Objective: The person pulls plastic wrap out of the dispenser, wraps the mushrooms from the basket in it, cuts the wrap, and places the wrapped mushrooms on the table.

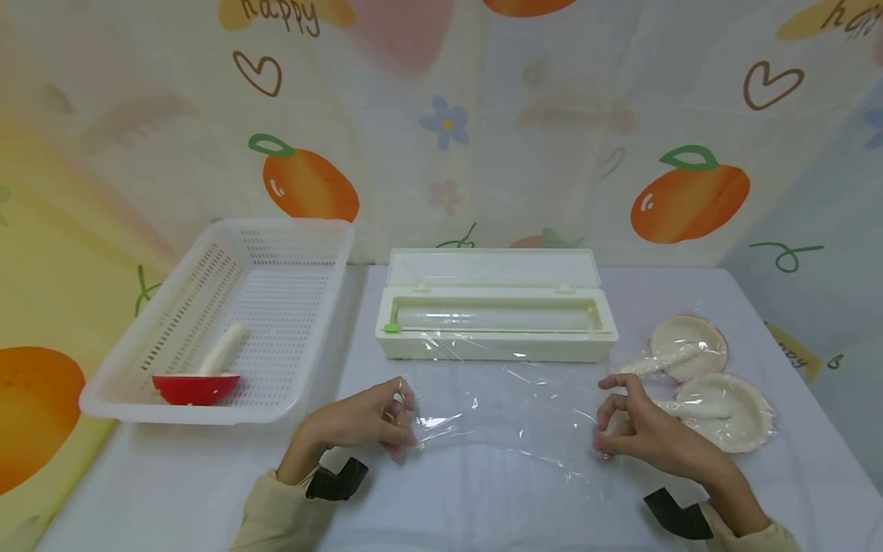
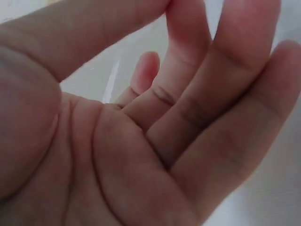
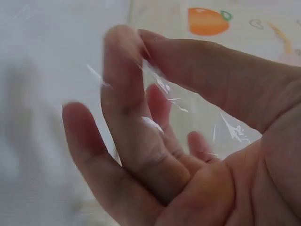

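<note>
A sheet of clear cling film (image 1: pixel 510 422) spans the space between my two hands, above the white tablecloth. My left hand (image 1: pixel 366 418) pinches its left edge between thumb and fingers; the left wrist view shows thumb and a fingertip meeting at the top. At the other edge my right hand (image 1: pixel 641 429) pinches the film, and in the right wrist view creased film (image 3: pixel 162 82) hangs from thumb and finger. Just beyond the film stands a white cling film dispenser (image 1: pixel 497 349), lid up, with a roll (image 1: pixel 493 317) inside. Whether the sheet is joined to the roll, I cannot tell.
On the left, a white plastic basket (image 1: pixel 324 322) holds a red ladle (image 1: pixel 196 389) with a white handle. Two cream ladle-like pieces, an upper one (image 1: pixel 710 345) and a lower one (image 1: pixel 752 418), lie right in clear film. A green slider (image 1: pixel 392 328) sits on the dispenser.
</note>
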A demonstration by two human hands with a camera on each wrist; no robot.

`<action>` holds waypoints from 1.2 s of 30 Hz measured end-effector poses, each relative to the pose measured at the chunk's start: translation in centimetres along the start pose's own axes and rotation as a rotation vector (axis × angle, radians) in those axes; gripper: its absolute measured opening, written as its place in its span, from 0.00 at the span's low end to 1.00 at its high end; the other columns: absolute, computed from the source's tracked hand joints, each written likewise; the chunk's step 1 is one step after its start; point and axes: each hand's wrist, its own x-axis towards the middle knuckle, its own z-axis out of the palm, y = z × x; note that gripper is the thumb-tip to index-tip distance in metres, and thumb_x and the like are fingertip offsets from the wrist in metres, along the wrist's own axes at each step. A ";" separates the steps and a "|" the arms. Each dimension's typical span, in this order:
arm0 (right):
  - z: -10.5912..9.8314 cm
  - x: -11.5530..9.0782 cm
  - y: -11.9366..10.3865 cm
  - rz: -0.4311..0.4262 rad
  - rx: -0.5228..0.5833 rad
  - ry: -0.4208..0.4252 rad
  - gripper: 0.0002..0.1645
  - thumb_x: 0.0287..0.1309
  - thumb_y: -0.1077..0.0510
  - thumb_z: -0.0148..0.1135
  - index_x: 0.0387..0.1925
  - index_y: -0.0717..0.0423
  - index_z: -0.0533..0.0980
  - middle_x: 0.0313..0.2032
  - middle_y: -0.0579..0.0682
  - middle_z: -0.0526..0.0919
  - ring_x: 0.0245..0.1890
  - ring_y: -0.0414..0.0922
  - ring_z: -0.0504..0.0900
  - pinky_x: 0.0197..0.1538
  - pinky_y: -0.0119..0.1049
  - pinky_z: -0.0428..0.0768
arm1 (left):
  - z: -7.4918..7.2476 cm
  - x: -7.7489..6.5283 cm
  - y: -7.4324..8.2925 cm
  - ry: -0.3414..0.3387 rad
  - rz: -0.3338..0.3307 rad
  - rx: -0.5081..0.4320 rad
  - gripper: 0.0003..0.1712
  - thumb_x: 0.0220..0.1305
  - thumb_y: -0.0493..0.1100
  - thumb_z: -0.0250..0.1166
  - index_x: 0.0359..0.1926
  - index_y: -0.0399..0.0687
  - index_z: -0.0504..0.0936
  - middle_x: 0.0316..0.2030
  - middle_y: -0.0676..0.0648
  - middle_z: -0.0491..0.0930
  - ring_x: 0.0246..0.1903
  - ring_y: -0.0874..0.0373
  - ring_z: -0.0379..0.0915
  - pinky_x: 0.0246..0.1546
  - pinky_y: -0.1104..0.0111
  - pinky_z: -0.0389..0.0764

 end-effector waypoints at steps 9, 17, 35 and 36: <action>1.4 -0.6 2.4 -0.034 0.113 -0.110 0.33 0.70 0.61 0.54 0.63 0.74 0.49 0.37 0.55 0.75 0.28 0.37 0.79 0.33 0.32 0.79 | 1.1 -0.4 -1.4 -0.083 0.004 0.183 0.07 0.64 0.38 0.65 0.41 0.39 0.81 0.18 0.55 0.72 0.19 0.67 0.65 0.24 0.78 0.69; 1.6 -1.6 3.2 -0.053 0.123 -0.154 0.24 0.72 0.60 0.52 0.60 0.73 0.59 0.34 0.50 0.77 0.27 0.34 0.78 0.30 0.32 0.79 | 1.5 -1.6 -1.4 -0.136 0.021 0.193 0.15 0.69 0.44 0.60 0.30 0.37 0.82 0.19 0.57 0.69 0.18 0.69 0.60 0.20 0.79 0.64; 1.5 -1.6 4.6 -0.074 0.138 -0.151 0.14 0.66 0.62 0.59 0.45 0.71 0.69 0.31 0.42 0.80 0.26 0.33 0.81 0.26 0.35 0.82 | 1.8 -5.4 -2.2 0.087 -0.013 0.313 0.19 0.73 0.52 0.57 0.29 0.46 0.81 0.19 0.55 0.75 0.17 0.69 0.69 0.22 0.75 0.72; 1.4 -1.6 4.6 -0.077 0.142 -0.154 0.14 0.66 0.62 0.60 0.44 0.71 0.70 0.31 0.42 0.80 0.26 0.33 0.81 0.26 0.35 0.82 | 1.7 -5.9 -1.9 0.112 -0.016 0.335 0.17 0.72 0.52 0.58 0.31 0.47 0.82 0.20 0.55 0.75 0.19 0.69 0.69 0.23 0.74 0.73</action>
